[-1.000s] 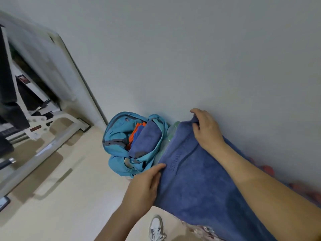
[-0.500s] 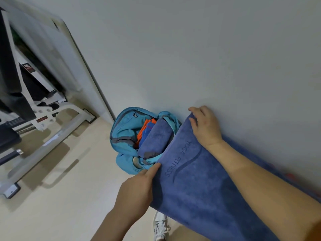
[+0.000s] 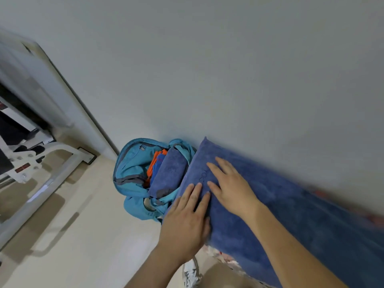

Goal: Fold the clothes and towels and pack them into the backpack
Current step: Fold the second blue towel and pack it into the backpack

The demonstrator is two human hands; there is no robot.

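Both hands are flat on the big blue towel [image 3: 301, 215], nothing gripped or pinched. Left hand [image 3: 185, 221] lies across the towel's near edge, fingers [image 3: 195, 194] straight and pretty much side by side, pressing down. Right hand [image 3: 230, 190] is just beyond it, further onto the cloth, with its fingers straight too but fanned apart a bit, and the two hands almost touch at the fingertips. Some stitched lettering [image 3: 204, 175] shows on the towel next to the right hand, partly covered so I can't read it. The towel runs lengthwise along the grey wall [image 3: 228, 69], one corner up against it, and its end sits right against the teal backpack [image 3: 133, 171]. The backpack is on the floor [image 3: 83, 235], unzipped and gaping open, with a folded blue towel [image 3: 168, 173] already inside and something orange [image 3: 153, 165] tucked beside that. A bit of patterned fabric [image 3: 228, 260] peeks out from under the big towel's near edge, and a white shoe [image 3: 190, 275] is visible below the left wrist. Off to the left there's a white metal exercise frame [image 3: 41, 163] on the floor, blurry
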